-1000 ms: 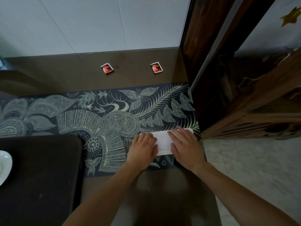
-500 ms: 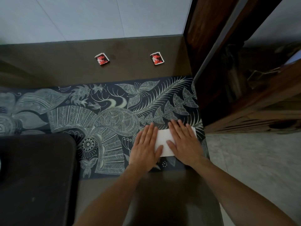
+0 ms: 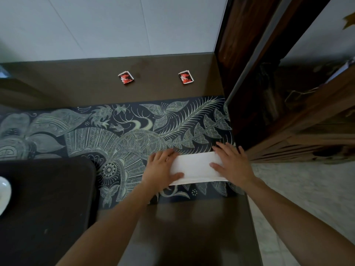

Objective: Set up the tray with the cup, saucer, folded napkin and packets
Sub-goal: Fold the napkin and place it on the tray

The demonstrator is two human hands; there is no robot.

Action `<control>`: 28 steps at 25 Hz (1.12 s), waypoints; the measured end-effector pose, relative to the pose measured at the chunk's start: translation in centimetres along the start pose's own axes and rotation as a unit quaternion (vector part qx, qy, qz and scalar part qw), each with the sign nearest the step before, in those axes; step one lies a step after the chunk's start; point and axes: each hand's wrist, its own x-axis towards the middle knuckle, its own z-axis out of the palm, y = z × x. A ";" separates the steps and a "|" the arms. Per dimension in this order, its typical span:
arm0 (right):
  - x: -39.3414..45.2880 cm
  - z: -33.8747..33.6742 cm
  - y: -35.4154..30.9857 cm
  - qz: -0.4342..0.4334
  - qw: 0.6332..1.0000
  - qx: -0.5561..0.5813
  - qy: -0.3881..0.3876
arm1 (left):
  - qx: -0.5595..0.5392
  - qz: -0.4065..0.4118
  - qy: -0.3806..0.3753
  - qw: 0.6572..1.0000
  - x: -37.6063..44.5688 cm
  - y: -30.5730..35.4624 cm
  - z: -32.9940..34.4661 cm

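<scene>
A white folded napkin (image 3: pixel 194 167) lies flat on the patterned runner near the table's right end. My left hand (image 3: pixel 160 167) presses flat on its left end and my right hand (image 3: pixel 231 163) presses flat on its right end, fingers spread. Two red and white packets, one (image 3: pixel 125 78) and another (image 3: pixel 186 77), lie on the bare brown table near the wall. The dark tray (image 3: pixel 48 198) sits at the lower left. A white saucer's rim (image 3: pixel 4 194) shows at its left edge. No cup is in view.
The dark runner with pale leaf patterns (image 3: pixel 119 135) crosses the brown table (image 3: pixel 182 227). A white tiled wall (image 3: pixel 115 25) rises behind. Dark wooden furniture (image 3: pixel 288 121) stands close on the right, with pale floor (image 3: pixel 297 189) below it.
Both hands have slid apart along the napkin toward its ends, so more of the white strip shows between them. The view shifted slightly and the saucer's rim is back in sight.
</scene>
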 end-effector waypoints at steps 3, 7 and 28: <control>0.8 -2.6 -0.3 0.007 1.000 0.003 -0.027 | -0.057 -0.072 -0.044 0.995 1.5 0.5 -2.6; 0.9 -4.1 -1.7 0.072 0.995 0.039 -0.053 | -0.072 -0.142 -0.091 0.983 1.7 0.6 -3.7; -13.3 -8.8 -8.0 0.019 0.826 0.549 0.126 | -0.658 -0.192 0.202 0.700 -19.5 4.2 -8.1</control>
